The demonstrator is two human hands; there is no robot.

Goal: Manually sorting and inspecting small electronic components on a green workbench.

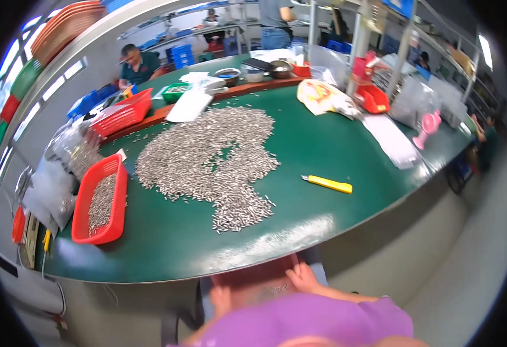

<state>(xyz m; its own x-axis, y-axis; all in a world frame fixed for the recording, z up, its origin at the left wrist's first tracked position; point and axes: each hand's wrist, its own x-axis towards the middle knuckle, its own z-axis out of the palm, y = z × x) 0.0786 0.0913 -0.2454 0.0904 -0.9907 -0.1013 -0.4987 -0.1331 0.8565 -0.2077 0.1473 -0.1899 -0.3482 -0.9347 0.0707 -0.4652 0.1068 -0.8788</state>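
Below the table's near edge, at my lap, is a reddish basket (248,280) with a few small metal pins (276,288) in it. My left hand (221,298) is closed on its left side, the fingers partly blurred. On the opposite side my right hand (303,276) grips the rim, thumb and fingers bent over it. A purple sleeve or garment covers part of the basket's near end. Spread over the green table (300,211) in front of me lies a broad heap of small silvery metal pins (190,150), with a narrower tongue reaching toward me.
On the left stands a red basket (120,199) partly filled with pins, beside clear plastic bags (51,191). A yellow utility knife (330,184) lies right of the heap. Farther right are a white sheet stack (389,139) and a pink handheld fan (427,128). A person (140,66) sits across the table.
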